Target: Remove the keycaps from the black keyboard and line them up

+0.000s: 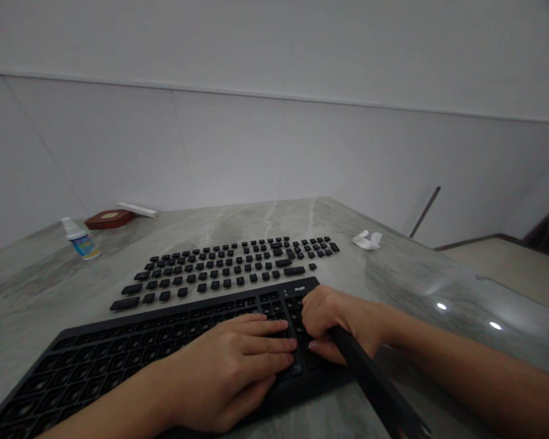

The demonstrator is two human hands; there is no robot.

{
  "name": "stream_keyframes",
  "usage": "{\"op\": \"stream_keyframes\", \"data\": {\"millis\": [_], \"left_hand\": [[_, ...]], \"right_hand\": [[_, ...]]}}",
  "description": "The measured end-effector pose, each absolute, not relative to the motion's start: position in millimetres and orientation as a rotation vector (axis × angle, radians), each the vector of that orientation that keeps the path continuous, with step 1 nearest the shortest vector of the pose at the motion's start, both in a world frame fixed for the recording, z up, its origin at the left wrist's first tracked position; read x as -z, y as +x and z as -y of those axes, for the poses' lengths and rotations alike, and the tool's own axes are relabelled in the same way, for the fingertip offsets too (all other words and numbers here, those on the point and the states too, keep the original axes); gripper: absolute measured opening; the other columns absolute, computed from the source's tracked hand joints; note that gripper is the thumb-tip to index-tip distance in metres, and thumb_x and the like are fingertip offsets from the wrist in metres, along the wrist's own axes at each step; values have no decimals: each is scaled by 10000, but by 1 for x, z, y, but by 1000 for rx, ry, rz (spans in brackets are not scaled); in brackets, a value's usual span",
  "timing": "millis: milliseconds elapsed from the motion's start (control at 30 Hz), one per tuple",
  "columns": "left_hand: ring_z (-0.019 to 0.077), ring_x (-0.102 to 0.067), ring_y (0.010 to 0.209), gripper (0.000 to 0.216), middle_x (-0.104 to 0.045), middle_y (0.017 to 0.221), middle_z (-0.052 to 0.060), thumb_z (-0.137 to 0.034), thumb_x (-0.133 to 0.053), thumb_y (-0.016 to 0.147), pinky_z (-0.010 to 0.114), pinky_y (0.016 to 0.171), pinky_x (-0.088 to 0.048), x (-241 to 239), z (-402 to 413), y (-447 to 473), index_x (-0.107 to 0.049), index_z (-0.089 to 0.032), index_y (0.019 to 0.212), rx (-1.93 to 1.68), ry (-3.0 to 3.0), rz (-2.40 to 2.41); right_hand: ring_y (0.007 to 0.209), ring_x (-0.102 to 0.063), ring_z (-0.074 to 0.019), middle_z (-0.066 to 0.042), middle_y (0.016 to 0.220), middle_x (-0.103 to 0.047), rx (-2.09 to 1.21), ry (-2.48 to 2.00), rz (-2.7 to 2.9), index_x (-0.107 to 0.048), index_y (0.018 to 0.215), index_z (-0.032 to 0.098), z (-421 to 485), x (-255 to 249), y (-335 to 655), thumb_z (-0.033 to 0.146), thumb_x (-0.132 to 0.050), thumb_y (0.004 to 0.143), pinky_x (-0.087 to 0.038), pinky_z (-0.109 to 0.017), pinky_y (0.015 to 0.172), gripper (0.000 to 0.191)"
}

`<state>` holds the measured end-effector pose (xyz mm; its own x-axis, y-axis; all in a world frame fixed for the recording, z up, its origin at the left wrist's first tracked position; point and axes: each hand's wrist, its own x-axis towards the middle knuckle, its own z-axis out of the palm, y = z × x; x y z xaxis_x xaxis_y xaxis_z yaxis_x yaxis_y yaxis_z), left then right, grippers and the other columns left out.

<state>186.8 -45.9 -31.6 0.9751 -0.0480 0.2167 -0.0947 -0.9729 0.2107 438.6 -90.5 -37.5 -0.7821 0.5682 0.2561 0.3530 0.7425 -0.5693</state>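
A black keyboard frame (119, 347) with its keycaps removed lies on the marble table (416, 274) close to me. My left hand (229, 372) rests flat on its right part, fingers stretched out and pressing it down. My right hand (338, 323) is closed around a long black tool (375, 384) whose tip is at the frame's right end, under the hand. Behind the frame, several loose black keycaps (229, 268) are laid out in keyboard order on the table.
A small white bottle with a blue label (80, 239) stands at the far left. A flat red-brown box (108, 219) with a white strip (137, 210) beside it lies by the wall. A crumpled white tissue (367, 240) lies at the right.
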Motion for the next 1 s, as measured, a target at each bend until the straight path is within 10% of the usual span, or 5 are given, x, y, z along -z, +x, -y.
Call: {"op": "stream_keyframes", "data": {"millis": [767,1000], "left_hand": [[218,-494,1293,362,-625,1296,29,-110,-428,923,385,1095,-421,30,45,188,-612,-126,1235,-329,2844,113],[201,-486,1300,372,-620,1305,19,-109,-435,916,360,1108,-408,32,44,187,-610,-127,1244,-326,2844,109]], "right_hand": [[492,-327,-107,46,501,-344,-575,-645,2534,-282,540,204,88,42,440,159,-494,701,-296,-257,539,269],[498,-439,-109,32,527,-504,-596,-572,2598,-483,560,188,89,40,441,105,-514,646,-334,-247,557,124]]}}
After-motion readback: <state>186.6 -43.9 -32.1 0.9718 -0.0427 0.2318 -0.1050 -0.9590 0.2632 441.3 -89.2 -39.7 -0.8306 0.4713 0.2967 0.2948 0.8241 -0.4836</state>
